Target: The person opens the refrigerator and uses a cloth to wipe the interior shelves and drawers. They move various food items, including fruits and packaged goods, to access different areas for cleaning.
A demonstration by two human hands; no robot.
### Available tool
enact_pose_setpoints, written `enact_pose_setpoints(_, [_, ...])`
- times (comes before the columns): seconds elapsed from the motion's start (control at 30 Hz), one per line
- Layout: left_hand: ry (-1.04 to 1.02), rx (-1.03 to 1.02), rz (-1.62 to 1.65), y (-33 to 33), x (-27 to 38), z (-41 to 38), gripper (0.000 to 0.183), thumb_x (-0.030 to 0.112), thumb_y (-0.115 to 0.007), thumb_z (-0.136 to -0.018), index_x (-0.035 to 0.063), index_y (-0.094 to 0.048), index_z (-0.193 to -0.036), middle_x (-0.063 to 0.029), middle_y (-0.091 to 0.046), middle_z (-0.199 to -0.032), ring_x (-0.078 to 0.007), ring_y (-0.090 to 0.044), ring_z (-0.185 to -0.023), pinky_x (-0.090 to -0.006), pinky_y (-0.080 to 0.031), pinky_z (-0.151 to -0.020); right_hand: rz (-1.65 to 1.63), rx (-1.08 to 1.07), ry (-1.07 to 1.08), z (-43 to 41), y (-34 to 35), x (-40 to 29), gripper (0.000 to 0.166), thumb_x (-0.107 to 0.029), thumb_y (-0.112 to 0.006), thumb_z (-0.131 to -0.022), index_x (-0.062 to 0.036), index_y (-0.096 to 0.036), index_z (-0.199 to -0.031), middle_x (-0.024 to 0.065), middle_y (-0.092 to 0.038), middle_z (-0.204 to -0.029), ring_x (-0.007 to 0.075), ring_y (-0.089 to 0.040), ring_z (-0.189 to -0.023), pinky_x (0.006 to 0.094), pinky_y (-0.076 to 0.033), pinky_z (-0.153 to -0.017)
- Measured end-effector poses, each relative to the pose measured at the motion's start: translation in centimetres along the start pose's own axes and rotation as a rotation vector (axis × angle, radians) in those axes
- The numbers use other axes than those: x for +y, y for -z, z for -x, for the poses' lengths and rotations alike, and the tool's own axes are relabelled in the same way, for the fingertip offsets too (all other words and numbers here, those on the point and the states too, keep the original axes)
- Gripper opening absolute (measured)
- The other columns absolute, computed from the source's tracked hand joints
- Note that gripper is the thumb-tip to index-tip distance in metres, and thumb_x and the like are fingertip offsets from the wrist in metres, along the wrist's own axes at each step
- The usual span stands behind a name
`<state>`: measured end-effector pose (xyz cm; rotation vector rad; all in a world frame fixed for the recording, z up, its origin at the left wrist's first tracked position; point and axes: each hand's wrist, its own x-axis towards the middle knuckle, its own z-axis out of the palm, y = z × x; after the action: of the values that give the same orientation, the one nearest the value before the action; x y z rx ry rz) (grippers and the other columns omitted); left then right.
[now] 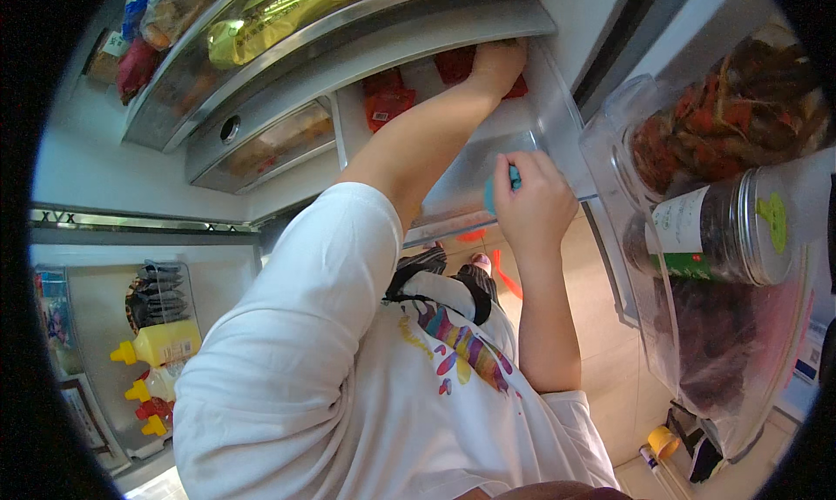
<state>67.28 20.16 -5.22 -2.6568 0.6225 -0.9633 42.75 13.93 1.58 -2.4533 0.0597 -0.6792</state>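
Observation:
My left hand [501, 61] reaches into a pulled-out refrigerator drawer [471, 163], at its upper right. Dark red packets [455, 67] lie beside and beneath it. Its fingers are hidden under the grey edge above, so their hold cannot be told. Another red packet [390, 105], bearing a printed code, lies further left in the drawer. My right hand [535, 196] is closed around a light blue, crumpled item, perhaps a cloth [490, 196], above the drawer's near right part.
Above the drawer is a clear-fronted bin with a yellow-green package [277, 26]. A smaller compartment [281, 144] sits left. The right door shelf holds jars [718, 229] and bags. The left door holds yellow-capped bottles [166, 343]. Tiled floor [601, 363] shows below.

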Motion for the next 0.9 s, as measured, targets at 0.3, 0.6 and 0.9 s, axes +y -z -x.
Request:
enact_pose_setpoints(0.3, [0.622, -0.117, 0.558, -0.3, -0.8, 2.6, 0.056, 0.001, -0.06, -0.082, -0.0027, -0.048, -0.136, -0.0263, -0.043, -0.141, -0.0415, -0.037, -0.134, -0.0445, -0.039, -0.107, -0.002, 0.021, 0.008, 0.1, -0.1, -0.1, 0.015, -0.026, -0.067, -0.087, -0.013, -0.07, -0.08, 0.0048, -0.066, -0.082, 0.0314, -0.066, -0.07, 0.0408, -0.05, -0.059])
enact_pose_setpoints(0.6, [0.55, -0.318, 1.077, -2.6, -3.4, 3.1, 0.069, 0.017, -0.064, -0.08, -0.0014, -0.04, -0.142, -0.0319, -0.037, -0.146, -0.0469, -0.037, -0.134, -0.0487, -0.031, -0.113, 0.006, 0.018, 0.041, 0.0, -0.1, 0.0, 0.016, -0.026, -0.064, -0.087, -0.013, -0.068, -0.079, 0.0053, -0.064, -0.08, 0.0299, -0.066, -0.07, 0.0417, -0.052, -0.059])
enact_pose_setpoints(0.9, [0.862, -0.573, 0.282, 4.6, -4.5, 8.6, 0.075, 0.019, -0.071, -0.077, 0.0023, -0.04, -0.143, -0.0248, -0.037, -0.148, -0.0435, -0.036, -0.135, -0.054, -0.03, -0.108, -0.036, 0.003, 0.068, 0.1, 0.1, 0.2, 0.015, -0.025, -0.064, -0.087, -0.0117, -0.068, -0.08, 0.007, -0.064, -0.081, 0.0311, -0.065, -0.071, 0.043, -0.051, -0.06])
